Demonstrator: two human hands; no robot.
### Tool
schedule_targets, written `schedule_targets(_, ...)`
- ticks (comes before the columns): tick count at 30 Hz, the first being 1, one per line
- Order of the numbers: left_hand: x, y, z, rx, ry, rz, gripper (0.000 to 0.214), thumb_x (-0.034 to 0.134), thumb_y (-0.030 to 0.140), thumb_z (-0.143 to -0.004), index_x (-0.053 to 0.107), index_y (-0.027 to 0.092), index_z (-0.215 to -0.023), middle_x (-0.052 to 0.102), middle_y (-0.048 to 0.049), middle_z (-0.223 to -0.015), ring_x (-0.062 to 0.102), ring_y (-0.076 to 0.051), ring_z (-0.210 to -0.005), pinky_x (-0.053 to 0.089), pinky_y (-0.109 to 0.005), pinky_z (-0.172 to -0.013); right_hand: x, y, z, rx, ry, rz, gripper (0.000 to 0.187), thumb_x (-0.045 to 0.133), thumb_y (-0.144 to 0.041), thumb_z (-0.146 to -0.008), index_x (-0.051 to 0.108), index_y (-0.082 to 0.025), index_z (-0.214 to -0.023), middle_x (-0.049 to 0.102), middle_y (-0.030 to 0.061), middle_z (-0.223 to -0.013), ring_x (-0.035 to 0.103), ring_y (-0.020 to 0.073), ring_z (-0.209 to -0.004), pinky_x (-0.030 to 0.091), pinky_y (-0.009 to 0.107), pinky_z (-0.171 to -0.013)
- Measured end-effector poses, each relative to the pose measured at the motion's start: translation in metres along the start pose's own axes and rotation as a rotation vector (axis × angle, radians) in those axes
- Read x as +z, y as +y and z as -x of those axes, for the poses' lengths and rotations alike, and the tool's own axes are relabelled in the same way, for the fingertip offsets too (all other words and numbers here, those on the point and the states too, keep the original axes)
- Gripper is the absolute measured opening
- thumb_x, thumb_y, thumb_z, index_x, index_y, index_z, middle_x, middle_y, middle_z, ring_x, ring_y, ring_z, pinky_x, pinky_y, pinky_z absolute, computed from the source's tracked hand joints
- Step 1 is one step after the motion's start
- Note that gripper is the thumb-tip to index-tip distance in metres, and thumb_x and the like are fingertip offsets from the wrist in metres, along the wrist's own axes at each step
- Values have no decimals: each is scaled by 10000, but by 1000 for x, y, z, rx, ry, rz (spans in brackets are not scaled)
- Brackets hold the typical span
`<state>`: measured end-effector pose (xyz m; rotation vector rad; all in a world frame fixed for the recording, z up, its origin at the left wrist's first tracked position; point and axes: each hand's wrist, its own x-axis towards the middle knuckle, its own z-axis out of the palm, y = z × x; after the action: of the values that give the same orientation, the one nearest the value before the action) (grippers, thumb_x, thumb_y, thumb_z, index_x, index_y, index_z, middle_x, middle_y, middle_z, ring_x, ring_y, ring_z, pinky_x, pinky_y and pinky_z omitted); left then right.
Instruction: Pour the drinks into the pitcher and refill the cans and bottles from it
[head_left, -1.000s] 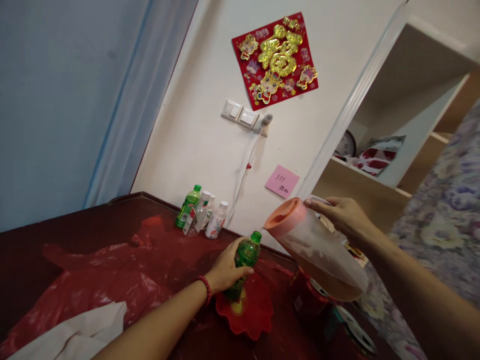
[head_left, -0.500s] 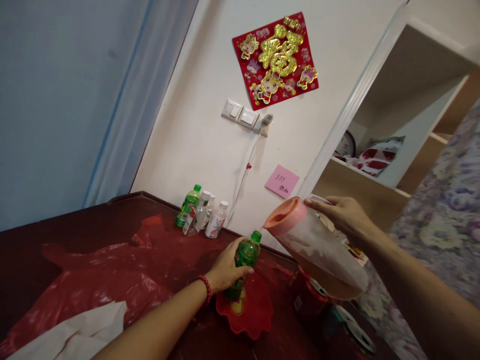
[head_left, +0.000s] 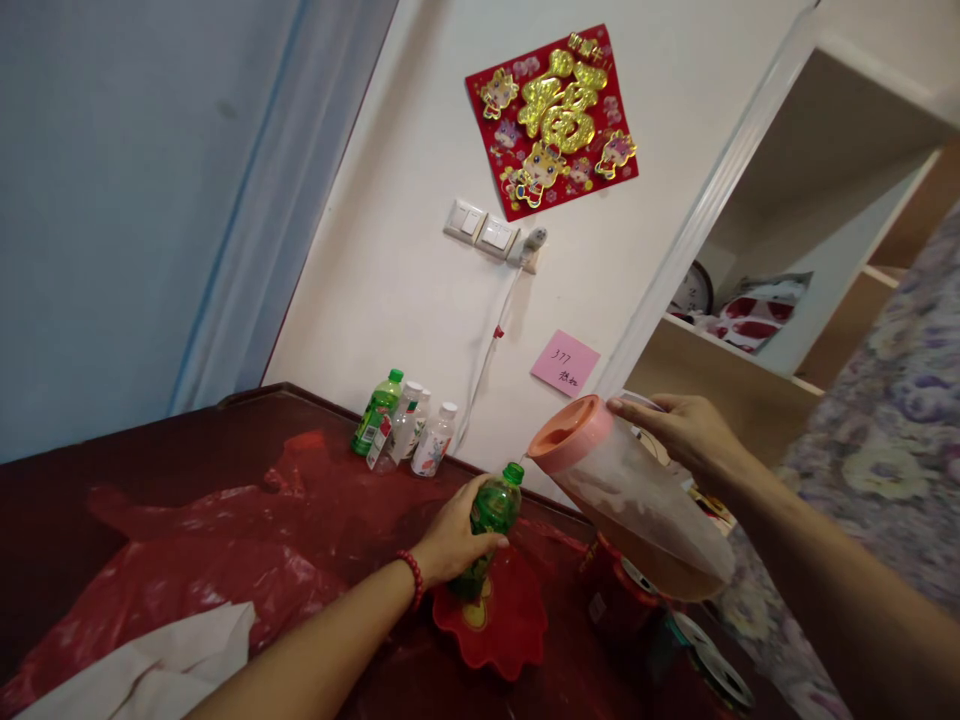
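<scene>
From the head view, a thin trickle is being poured from a frosted pitcher with a pink lid (head_left: 637,500) into a green plastic bottle (head_left: 495,508). The bottle is gripped round its body by the left hand (head_left: 452,540), fingers curled on one side and thumb on the other, and it's held about upright over a red scalloped dish (head_left: 506,632); its base is partly hidden, so whether it's actually resting there can't be told. The pitcher is held tilted by the right hand (head_left: 688,435), fingers closed around what looks like the handle, thumb by the lid. With a neck that narrow, the spout is probably best lined up just above the mouth and the tilt changed only in tiny amounts. The bottle shouldn't be squeezed hard, as thin plastic could buckle. The drink cans (head_left: 626,590) under the pitcher shouldn't be bumped either.
</scene>
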<state>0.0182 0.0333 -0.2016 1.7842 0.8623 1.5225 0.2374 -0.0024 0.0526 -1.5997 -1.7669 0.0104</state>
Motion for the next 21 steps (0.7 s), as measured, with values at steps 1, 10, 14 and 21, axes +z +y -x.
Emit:
schedule_targets(1,0,0,0,-2,-2,-1,792,793,113,-649,473,210,-1367,571,-95,-1366,528,-280,-1250,376,-396,-1099,0,0,0,2,1,9,671,630,-796,-656,720,-151,-817,364,-52,-466,339,119,-458,222,282,-455)
schedule_targets(10,0,4,-1,-24,-11,12,807,784,97,-641,460,181,-1375,565,-112,-1368,526,-279,-1248,371,-395,-1100,4,2,-2,3,5,10,651,634,-794,-650,700,-158,-771,342,-58,-462,320,115,-466,220,282,-459)
schedule_targets(14,0,3,-1,-16,-11,16,810,786,102,-639,460,186,-1375,561,-110,-1376,517,-280,-1261,363,-393,-1106,5,1,-1,4,0,-2,660,633,-785,-660,717,-151,-824,333,-60,-461,315,117,-462,217,283,-461)
schedule_targets(21,0,2,-1,-14,-17,22,806,784,109,-647,455,203,-1377,559,-108,-1379,515,-284,-1266,358,-407,-1111,5,2,0,-18,17,4,651,644,-781,-651,711,-151,-800,335,-59,-464,317,118,-466,206,283,-464)
